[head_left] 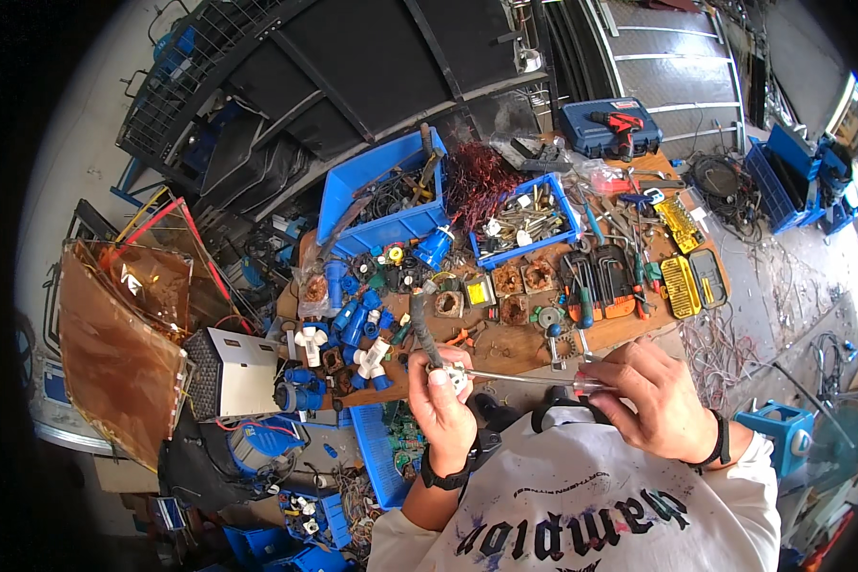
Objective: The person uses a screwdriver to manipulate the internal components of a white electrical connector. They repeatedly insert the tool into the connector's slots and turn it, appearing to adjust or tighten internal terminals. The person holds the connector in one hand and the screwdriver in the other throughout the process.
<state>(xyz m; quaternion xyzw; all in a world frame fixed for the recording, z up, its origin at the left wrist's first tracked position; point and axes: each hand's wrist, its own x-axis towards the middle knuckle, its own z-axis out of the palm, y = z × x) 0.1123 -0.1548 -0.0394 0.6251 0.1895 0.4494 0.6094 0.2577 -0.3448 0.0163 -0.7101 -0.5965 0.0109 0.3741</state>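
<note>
Head view, counted left to right: two white pipe fittings (372, 359) on the table, two blue bins (391, 232), one screwdriver (524, 379), one red drill (620, 122) lying on one blue case (589, 145). The wooden table (624, 334) is crowded with parts; dark panels (353, 67) are seen behind, grey floor (753, 276) at right. At the table's near edge, a white connector (457, 377) is pinched between thumb and fingers of the left hand (445, 415), closed on it. A dark grey cable (420, 319) rises there, its join hidden. The screwdriver's handle is gripped by the right hand (653, 396), fingers curled; its shaft is directed at the connector, contact unresolved. The connector appears small, dark-marked, partly covered.
</note>
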